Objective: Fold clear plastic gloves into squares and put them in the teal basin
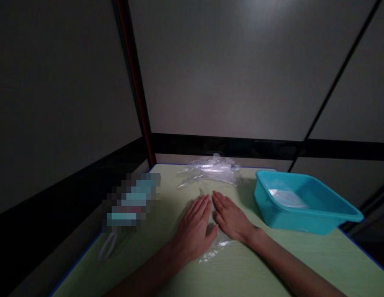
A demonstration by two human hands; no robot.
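Head view: both hands are lying flat, palms down, fingers stretched out and gripping nothing. The left hand (193,227) and right hand (231,216) are pressing side by side on a clear bag (215,247) that is lying mid-table (257,268). More crumpled plastic (212,169) is sitting at the far edge. A teal tub (303,204) is standing just right of the right hand

No readable text, label, brand or number appears anywhere; the object (131,202) near the tabletop's (272,264) left edge is blurred into blocks, so any print there possibly stays hidden.
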